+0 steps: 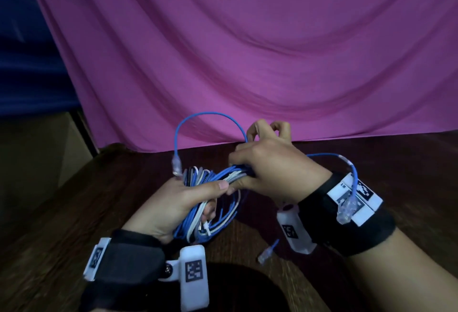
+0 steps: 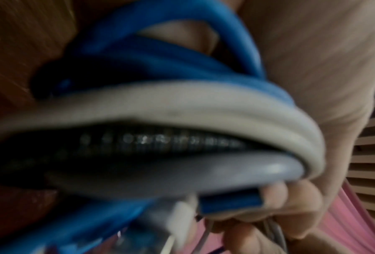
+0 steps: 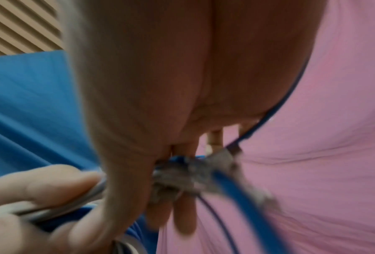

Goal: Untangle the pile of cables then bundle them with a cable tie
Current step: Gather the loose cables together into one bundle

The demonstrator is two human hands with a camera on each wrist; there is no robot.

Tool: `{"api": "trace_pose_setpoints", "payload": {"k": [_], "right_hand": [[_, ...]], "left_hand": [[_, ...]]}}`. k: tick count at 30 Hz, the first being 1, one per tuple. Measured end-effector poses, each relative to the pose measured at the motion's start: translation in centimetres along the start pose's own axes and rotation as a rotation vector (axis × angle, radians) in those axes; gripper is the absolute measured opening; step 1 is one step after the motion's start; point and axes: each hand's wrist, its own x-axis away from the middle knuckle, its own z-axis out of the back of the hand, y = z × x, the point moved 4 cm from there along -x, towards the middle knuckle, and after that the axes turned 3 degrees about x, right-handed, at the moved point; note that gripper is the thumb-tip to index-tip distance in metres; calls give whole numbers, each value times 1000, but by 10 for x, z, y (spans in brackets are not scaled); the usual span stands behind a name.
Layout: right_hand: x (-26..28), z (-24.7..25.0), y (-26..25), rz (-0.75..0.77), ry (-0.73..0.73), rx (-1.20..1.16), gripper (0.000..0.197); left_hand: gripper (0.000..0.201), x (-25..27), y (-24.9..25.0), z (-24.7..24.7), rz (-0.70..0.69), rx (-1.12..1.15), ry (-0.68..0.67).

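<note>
Nearest us, our left hand [image 1: 173,202] grips the coiled cable bundle [image 1: 213,202] above the wooden table [image 1: 74,212], our right hand [image 1: 270,168] just beyond clasps the same coil while pinching a blue cable [image 1: 205,114] looping up before the pink cloth [image 1: 247,51].

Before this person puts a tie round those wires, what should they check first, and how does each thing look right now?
1. Left hand grips the cable bundle: ok.
2. Right hand holds the bundle's other side: ok.
3. All ends gathered in: not ok; one blue cable loops free above, and another blue cable drapes over the right wrist.
4. Loose connector by the wooden table gathered in: not ok.
5. Cable tie within reach: cannot tell; none is visible.
6. Strands untangled inside the bundle: cannot tell.
</note>
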Motion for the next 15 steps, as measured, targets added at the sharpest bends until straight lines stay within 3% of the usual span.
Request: {"api": "trace_pose_setpoints", "payload": {"k": [3,8,15], "right_hand": [[-1,3,-2,-13,55,27,40],[-2,5,6,-30,-89,-7,47],[-3,-2,7,-86,71,55,34]], "left_hand": [[30,-1,-1,6,8,-8,48],[34,0,-2,13,-3,-43,56],[36,-3,-8,15,35,-12,92]]}}
